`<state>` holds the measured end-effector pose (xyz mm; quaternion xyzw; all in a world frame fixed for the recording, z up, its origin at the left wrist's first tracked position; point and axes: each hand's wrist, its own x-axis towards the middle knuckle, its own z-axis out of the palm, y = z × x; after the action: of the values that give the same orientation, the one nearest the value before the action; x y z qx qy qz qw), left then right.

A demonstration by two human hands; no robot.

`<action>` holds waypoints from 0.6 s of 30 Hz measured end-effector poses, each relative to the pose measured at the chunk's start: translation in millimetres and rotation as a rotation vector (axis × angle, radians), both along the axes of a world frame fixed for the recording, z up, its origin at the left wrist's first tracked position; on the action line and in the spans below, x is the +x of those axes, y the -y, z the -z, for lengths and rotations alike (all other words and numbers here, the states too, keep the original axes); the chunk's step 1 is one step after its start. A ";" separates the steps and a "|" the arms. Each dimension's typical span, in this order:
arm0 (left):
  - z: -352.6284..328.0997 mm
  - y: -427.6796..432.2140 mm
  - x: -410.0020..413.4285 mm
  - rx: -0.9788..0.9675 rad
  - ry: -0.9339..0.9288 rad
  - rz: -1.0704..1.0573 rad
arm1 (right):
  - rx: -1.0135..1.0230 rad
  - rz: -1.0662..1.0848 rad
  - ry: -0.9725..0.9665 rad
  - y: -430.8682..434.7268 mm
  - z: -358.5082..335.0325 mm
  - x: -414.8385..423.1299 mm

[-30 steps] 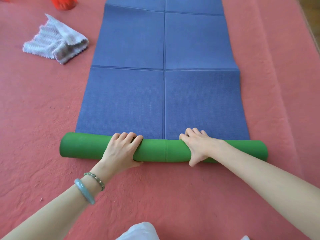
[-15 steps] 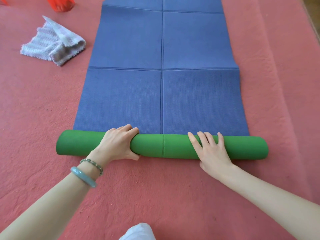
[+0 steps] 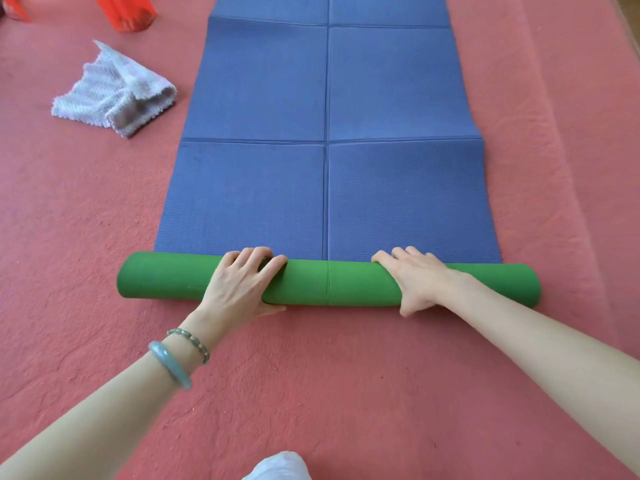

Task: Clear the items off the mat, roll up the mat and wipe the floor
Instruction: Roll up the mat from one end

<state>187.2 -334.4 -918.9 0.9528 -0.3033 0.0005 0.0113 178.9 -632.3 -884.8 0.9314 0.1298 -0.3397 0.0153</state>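
A mat lies on the red floor, blue on top [image 3: 325, 116] and green underneath. Its near end is wound into a green roll [image 3: 329, 284] lying crosswise in front of me. My left hand [image 3: 242, 284] grips the roll left of centre, fingers curled over the top and thumb under the near side. My right hand [image 3: 415, 280] grips it right of centre in the same way. Nothing lies on the flat blue part. A crumpled grey-white cloth [image 3: 114, 93] sits on the floor left of the mat.
A red plastic object [image 3: 126, 10] stands at the top left, partly out of frame. Red carpet floor [image 3: 346, 393] surrounds the mat; a raised strip runs along the right side [image 3: 588, 168]. A bit of pale clothing [image 3: 277, 467] shows at the bottom edge.
My right hand lay with straight fingers on the roll half a second ago; now its fingers curl over the top. The roll has moved slightly forward along the mat.
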 end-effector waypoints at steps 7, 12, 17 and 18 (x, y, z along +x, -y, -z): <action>-6.7 2.4 18.8 0.032 -0.115 -0.043 | -0.033 0.012 0.157 0.0 -4.3 -3.0; -10.8 4.9 27.2 0.030 -0.161 -0.057 | -0.050 -0.029 0.443 7.3 11.9 -35.8; -9.3 5.7 27.5 0.080 -0.119 -0.020 | -0.095 -0.020 0.412 0.8 11.5 -19.6; -7.2 5.3 24.3 0.097 -0.085 0.001 | -0.101 -0.023 0.365 -0.2 11.0 -16.3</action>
<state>211.5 -339.7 -911.7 0.9512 -0.3030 -0.0546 -0.0222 162.6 -632.2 -895.7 0.9741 0.1182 -0.1710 0.0890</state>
